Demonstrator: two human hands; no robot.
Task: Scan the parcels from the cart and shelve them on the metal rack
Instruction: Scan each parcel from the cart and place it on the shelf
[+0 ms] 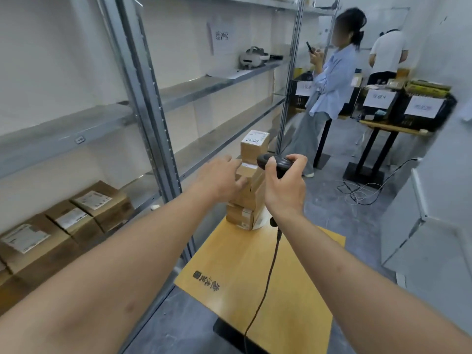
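- three labelled parcels (69,221) already lie on a low shelf of the metal rack (150,118), well left of the parcel stack.
- the parcel stack (249,190) stands at the far end of the cart (268,277), just right of the rack's upright; its top box (254,146) carries a white label with handwriting.
- the left hand (219,180) reaches to the stack's left side, fingers spread and loose, touching or nearly touching a middle box; it grips nothing.
- the right hand (283,190), just right of the stack, wraps around a black scanner (274,163) whose cable (268,284) trails back over the cart.
- the boxes look small, stiff, probably light; taking one by opposite side faces seems safest, since the stack sits uneven and could topple.
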